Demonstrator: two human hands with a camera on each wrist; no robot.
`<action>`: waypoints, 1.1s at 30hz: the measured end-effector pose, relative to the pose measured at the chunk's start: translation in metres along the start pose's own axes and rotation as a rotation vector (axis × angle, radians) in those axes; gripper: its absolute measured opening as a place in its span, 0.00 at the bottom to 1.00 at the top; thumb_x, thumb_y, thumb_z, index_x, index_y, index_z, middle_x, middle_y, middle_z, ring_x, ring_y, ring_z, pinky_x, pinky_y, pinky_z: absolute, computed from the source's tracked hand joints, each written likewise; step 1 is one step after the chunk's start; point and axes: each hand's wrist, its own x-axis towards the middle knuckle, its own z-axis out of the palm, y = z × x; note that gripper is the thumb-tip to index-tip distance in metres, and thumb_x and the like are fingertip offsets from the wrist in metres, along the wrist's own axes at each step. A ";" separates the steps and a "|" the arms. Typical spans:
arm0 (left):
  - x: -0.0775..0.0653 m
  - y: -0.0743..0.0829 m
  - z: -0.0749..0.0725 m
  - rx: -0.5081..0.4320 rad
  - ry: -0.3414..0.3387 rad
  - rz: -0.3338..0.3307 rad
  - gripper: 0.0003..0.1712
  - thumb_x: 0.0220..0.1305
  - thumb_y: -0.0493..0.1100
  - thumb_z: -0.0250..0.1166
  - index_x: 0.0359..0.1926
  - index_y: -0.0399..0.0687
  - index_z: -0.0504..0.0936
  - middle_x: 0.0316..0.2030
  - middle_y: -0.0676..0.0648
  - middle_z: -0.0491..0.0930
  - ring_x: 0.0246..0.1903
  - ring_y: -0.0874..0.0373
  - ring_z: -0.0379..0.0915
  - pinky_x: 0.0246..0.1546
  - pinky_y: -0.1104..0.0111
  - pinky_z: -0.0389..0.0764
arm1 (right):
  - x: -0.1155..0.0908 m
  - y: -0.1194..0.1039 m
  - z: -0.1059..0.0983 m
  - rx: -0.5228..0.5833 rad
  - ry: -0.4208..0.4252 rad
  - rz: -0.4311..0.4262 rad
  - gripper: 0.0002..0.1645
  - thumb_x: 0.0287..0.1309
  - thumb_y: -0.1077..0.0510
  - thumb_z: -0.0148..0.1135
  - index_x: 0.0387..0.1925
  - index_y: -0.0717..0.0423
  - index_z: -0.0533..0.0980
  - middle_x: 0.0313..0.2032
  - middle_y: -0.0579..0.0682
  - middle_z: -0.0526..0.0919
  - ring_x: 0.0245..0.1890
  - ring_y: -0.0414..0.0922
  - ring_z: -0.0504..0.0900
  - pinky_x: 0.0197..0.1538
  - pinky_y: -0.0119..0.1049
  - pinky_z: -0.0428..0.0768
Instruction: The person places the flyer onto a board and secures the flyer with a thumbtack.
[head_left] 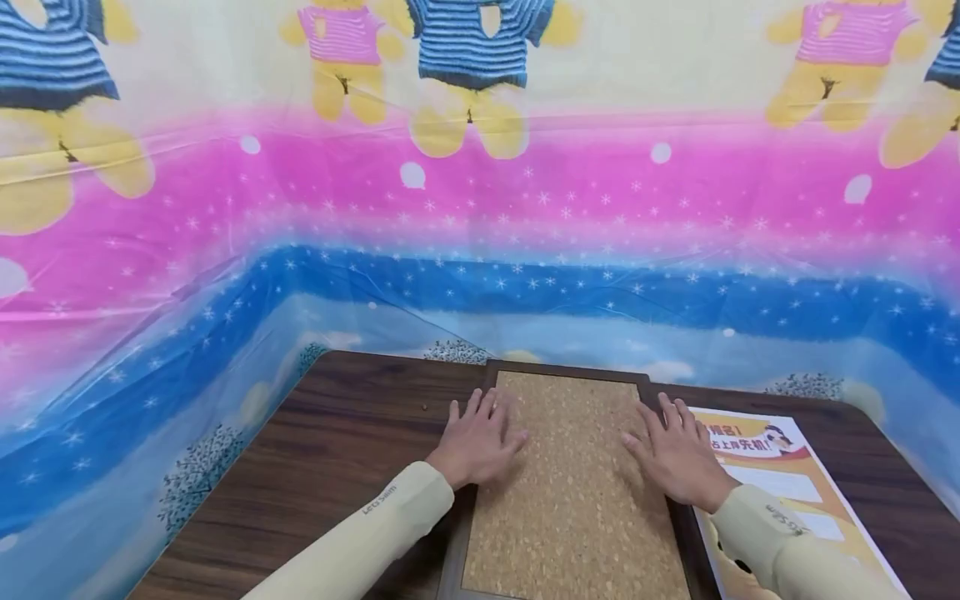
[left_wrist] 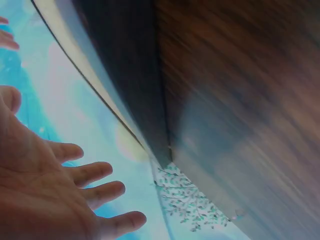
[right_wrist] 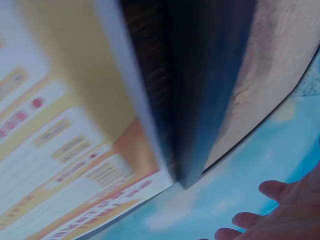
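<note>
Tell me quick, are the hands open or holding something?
Left hand: open, holding nothing, near the cork board.
Right hand: open, holding nothing, near it too.

On my feed, an orange-and-white printed sheet (head_left: 787,462) lies on the right of the dark wood-grain bench (head_left: 352,417). Beyond, I see a pink-and-blue backdrop (head_left: 465,287) patterned with snowflakes (head_left: 566,213) and yellow figures (head_left: 502,125) in striped tops (head_left: 453,50).
</note>
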 end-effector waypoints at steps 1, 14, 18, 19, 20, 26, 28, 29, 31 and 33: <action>0.001 -0.003 0.000 0.002 -0.001 -0.005 0.41 0.58 0.69 0.29 0.66 0.53 0.43 0.64 0.44 0.42 0.62 0.47 0.33 0.54 0.46 0.39 | -0.001 0.003 -0.001 0.006 0.002 0.004 0.41 0.57 0.34 0.35 0.62 0.57 0.53 0.62 0.66 0.43 0.60 0.64 0.39 0.50 0.64 0.39; 0.017 -0.052 -0.005 0.065 0.154 -0.058 0.29 0.64 0.56 0.39 0.59 0.43 0.59 0.52 0.41 0.62 0.52 0.46 0.54 0.47 0.50 0.58 | -0.009 0.058 -0.009 0.026 0.054 0.114 0.42 0.57 0.34 0.35 0.59 0.64 0.55 0.56 0.70 0.50 0.53 0.69 0.47 0.45 0.65 0.48; 0.020 -0.066 -0.007 0.076 0.178 -0.069 0.25 0.63 0.51 0.45 0.57 0.42 0.62 0.48 0.41 0.64 0.48 0.46 0.57 0.43 0.52 0.62 | -0.012 0.075 -0.011 -0.011 0.077 0.149 0.42 0.57 0.35 0.36 0.58 0.66 0.56 0.53 0.71 0.53 0.50 0.69 0.50 0.43 0.64 0.50; 0.021 -0.069 -0.007 0.079 0.179 -0.073 0.25 0.63 0.50 0.46 0.56 0.42 0.63 0.48 0.41 0.64 0.48 0.47 0.57 0.43 0.53 0.62 | -0.013 0.079 -0.011 -0.022 0.080 0.157 0.43 0.57 0.35 0.36 0.58 0.67 0.56 0.52 0.71 0.53 0.49 0.69 0.51 0.43 0.63 0.51; 0.021 -0.072 -0.008 0.082 0.181 -0.075 0.24 0.62 0.49 0.48 0.56 0.42 0.63 0.48 0.41 0.65 0.48 0.47 0.58 0.43 0.53 0.63 | -0.015 0.083 -0.012 -0.027 0.083 0.167 0.42 0.57 0.35 0.37 0.57 0.67 0.56 0.51 0.71 0.54 0.48 0.69 0.51 0.43 0.63 0.51; 0.025 -0.086 -0.009 0.116 0.195 -0.070 0.20 0.60 0.45 0.53 0.51 0.39 0.67 0.44 0.40 0.67 0.45 0.46 0.60 0.38 0.54 0.65 | -0.024 0.102 -0.014 -0.053 0.089 0.203 0.40 0.57 0.38 0.41 0.55 0.69 0.58 0.48 0.73 0.56 0.45 0.68 0.54 0.39 0.62 0.55; 0.025 -0.091 -0.011 0.125 0.193 -0.076 0.20 0.59 0.44 0.54 0.50 0.39 0.68 0.43 0.40 0.68 0.44 0.45 0.60 0.37 0.54 0.65 | -0.026 0.108 -0.015 -0.055 0.093 0.213 0.40 0.56 0.38 0.42 0.54 0.70 0.59 0.47 0.73 0.56 0.44 0.68 0.54 0.38 0.61 0.56; 0.025 -0.093 -0.012 0.126 0.188 -0.086 0.19 0.59 0.44 0.54 0.49 0.39 0.68 0.43 0.40 0.68 0.44 0.45 0.60 0.37 0.54 0.65 | -0.028 0.111 -0.016 -0.056 0.094 0.220 0.39 0.56 0.39 0.43 0.54 0.70 0.59 0.47 0.73 0.57 0.44 0.68 0.54 0.39 0.61 0.56; 0.026 -0.098 -0.014 0.124 0.176 -0.105 0.19 0.59 0.44 0.55 0.49 0.39 0.69 0.43 0.39 0.69 0.44 0.44 0.61 0.38 0.54 0.65 | -0.031 0.116 -0.017 -0.049 0.092 0.245 0.40 0.55 0.39 0.46 0.53 0.71 0.60 0.46 0.73 0.57 0.44 0.68 0.54 0.39 0.61 0.55; 0.026 -0.103 -0.015 0.116 0.162 -0.124 0.19 0.58 0.43 0.56 0.49 0.40 0.69 0.44 0.39 0.69 0.45 0.44 0.60 0.40 0.53 0.65 | -0.034 0.122 -0.018 -0.046 0.085 0.275 0.39 0.53 0.41 0.50 0.53 0.71 0.60 0.45 0.72 0.57 0.43 0.67 0.55 0.39 0.60 0.56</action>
